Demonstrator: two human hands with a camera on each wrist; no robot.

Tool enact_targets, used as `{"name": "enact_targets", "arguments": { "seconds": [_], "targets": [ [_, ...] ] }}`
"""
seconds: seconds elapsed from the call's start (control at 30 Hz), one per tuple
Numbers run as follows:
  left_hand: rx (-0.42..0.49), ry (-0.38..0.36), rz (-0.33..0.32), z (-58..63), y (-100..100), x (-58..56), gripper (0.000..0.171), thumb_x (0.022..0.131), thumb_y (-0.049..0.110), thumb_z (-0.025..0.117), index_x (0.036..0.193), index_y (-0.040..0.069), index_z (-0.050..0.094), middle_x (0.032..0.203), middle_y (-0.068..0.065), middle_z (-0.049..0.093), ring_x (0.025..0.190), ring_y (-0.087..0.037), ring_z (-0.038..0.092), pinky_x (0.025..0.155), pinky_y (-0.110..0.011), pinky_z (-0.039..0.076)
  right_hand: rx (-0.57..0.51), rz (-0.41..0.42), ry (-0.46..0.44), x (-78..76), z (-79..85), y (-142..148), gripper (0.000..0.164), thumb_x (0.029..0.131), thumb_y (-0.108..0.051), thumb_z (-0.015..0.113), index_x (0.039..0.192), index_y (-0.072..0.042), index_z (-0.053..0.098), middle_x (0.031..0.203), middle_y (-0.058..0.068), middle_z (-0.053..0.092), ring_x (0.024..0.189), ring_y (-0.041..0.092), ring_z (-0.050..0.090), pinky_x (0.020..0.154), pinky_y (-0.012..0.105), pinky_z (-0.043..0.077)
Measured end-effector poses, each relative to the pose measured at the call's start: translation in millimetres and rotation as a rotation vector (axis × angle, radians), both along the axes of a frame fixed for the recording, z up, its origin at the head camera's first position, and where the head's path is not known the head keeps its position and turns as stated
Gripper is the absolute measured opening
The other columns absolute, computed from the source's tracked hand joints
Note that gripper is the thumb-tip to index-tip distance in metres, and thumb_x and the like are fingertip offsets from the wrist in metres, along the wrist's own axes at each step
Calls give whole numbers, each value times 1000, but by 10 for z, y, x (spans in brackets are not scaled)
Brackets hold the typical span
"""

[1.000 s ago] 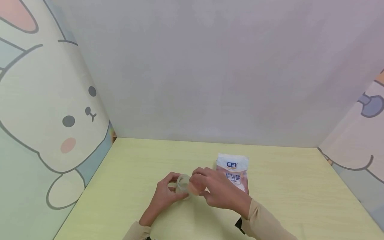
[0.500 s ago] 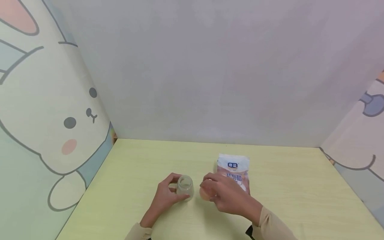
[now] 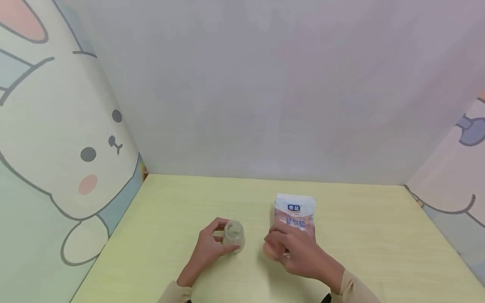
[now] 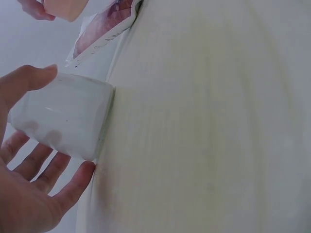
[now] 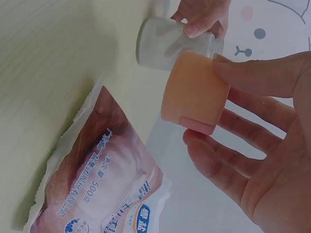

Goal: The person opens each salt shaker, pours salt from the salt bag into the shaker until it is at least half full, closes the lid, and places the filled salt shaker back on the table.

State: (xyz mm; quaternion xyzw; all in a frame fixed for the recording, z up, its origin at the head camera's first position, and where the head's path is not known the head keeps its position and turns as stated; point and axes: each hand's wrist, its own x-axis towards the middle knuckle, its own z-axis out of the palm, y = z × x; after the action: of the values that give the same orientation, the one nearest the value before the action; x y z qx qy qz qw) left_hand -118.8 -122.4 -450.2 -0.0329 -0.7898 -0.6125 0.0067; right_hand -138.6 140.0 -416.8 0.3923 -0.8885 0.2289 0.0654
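Observation:
A clear glass jar (image 3: 235, 240) with an uncovered round mouth stands upright on the table. My left hand (image 3: 209, 243) holds it, thumb on the near side and fingers behind; the left wrist view shows the see-through jar wall (image 4: 63, 116) between them. To the right, my right hand (image 3: 299, 253) pinches a peach-orange jar lid (image 5: 192, 92) between thumb and fingertips, above the table and apart from the jar. A small reddish tab (image 5: 196, 125) sits at the lid's edge. Any contents of the jar are hard to make out.
Behind and partly covered by the right hand is a white and pink bag of salt (image 3: 295, 205), marked 500 g. The pale yellow table (image 3: 182, 198) ends at a grey back wall (image 3: 265, 105). Side panels carry cartoon drawings (image 3: 68, 168).
My right hand has drawn the lid off to the right and slightly toward me, away from the jar's mouth. The left hand and jar stay nearly in place.

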Motion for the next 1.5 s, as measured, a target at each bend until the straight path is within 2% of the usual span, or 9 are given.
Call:
{"name": "enact_targets", "arguments": {
  "seconds": [0.07, 0.27, 0.33, 0.43, 0.57, 0.7, 0.8, 1.07, 1.5],
  "targets": [
    [2, -2, -1, 0, -5, 2, 54, 64, 3, 86, 112, 6, 61, 108, -16, 62, 99, -35, 59, 75, -42, 56, 9, -13, -2, 25, -2, 32, 38, 65, -12, 79, 97, -31, 66, 97, -24, 52, 74, -7, 48, 79, 58, 33],
    [-2, -15, -5, -6, -10, 11, 54, 65, 4, 85, 112, 6, 60, 109, -17, 62, 97, -33, 60, 74, -39, 57, -8, 1, -2, 84, -22, 98, 39, 62, -14, 81, 96, -28, 68, 98, -21, 54, 75, -6, 48, 81, 52, 37],
    [0, -12, -4, -28, -11, 10, 54, 65, 4, 85, 112, 6, 60, 109, -17, 61, 96, -32, 60, 73, -39, 57, -21, 7, 21, 92, -36, 109, 38, 61, -15, 82, 95, -27, 68, 98, -21, 55, 75, -7, 48, 84, 56, 34],
    [3, -3, 5, -130, -23, -12, 55, 64, 5, 86, 112, 7, 60, 109, -17, 61, 95, -32, 61, 71, -36, 57, -42, 20, 34, 95, -49, 127, 36, 61, -16, 82, 93, -25, 68, 96, -20, 55, 74, -5, 48, 82, 45, 41],
    [-14, -9, 17, -313, -54, -61, 56, 63, 10, 88, 112, 14, 61, 109, -12, 62, 95, -28, 61, 70, -30, 57, -53, 24, 34, 99, -67, 159, 37, 60, -17, 83, 93, -23, 67, 91, -18, 53, 71, -2, 47, 61, 21, 43],
    [-26, -14, 21, -399, -80, -82, 57, 61, 17, 90, 110, 21, 61, 109, -6, 62, 97, -24, 60, 72, -28, 56, -45, 15, 30, 117, -82, 198, 40, 59, -19, 84, 95, -24, 67, 95, -17, 54, 72, -1, 47, 59, 19, 42],
    [-32, -8, 21, -405, -89, -80, 58, 61, 21, 90, 110, 24, 61, 108, -3, 62, 98, -24, 60, 72, -28, 56, -40, 4, 17, 143, -87, 236, 39, 61, -21, 84, 96, -27, 68, 99, -17, 55, 73, -1, 47, 58, 19, 42],
    [-35, -4, 27, -380, -78, -81, 58, 60, 18, 90, 110, 25, 61, 108, -1, 62, 98, -20, 60, 73, -29, 56, -42, -23, 0, 189, -95, 334, 35, 63, -26, 84, 92, -25, 64, 85, -18, 46, 63, -1, 42, 52, 15, 35],
    [-28, 27, 37, -323, -36, -99, 56, 62, 11, 89, 111, 16, 62, 108, -7, 63, 99, -26, 60, 72, -34, 56, -62, -44, 13, 258, -131, 447, 35, 63, -24, 84, 92, -26, 65, 85, -18, 43, 61, -1, 41, 51, 13, 33]
  ]
}}
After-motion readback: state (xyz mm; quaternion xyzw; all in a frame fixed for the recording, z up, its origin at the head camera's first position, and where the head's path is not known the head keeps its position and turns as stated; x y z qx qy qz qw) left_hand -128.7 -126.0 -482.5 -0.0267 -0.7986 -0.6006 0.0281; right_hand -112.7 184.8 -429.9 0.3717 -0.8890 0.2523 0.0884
